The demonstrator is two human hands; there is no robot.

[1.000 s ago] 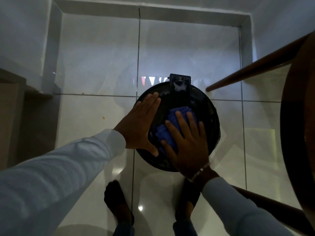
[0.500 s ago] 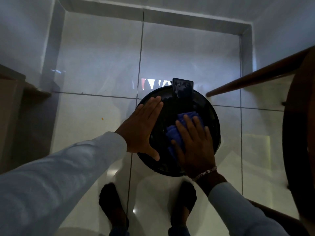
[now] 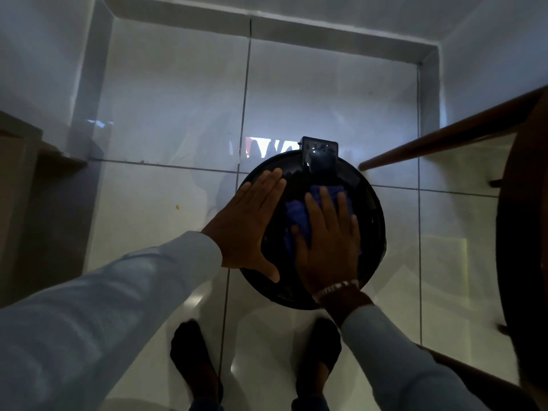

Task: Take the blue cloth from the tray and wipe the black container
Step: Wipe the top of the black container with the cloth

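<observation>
A round black container (image 3: 370, 215) with a glossy lid and a square hinge block at its far side stands on the tiled floor. The blue cloth (image 3: 296, 213) lies bunched on the lid. My right hand (image 3: 326, 241) lies flat on the cloth, fingers spread, pressing it against the lid; most of the cloth is hidden under the palm. My left hand (image 3: 246, 229) rests flat on the lid's left edge, fingers straight and holding nothing. No tray is in view.
Glossy white floor tiles (image 3: 166, 218) surround the container. A dark wooden table (image 3: 522, 221) with slanted legs fills the right side. A brown cabinet (image 3: 17, 203) stands at the left. My two feet (image 3: 195, 369) are just below the container. Walls close off the far end.
My right hand has slid the blue cloth away from me, toward the hinge block. My left hand has stayed on the lid's left edge.
</observation>
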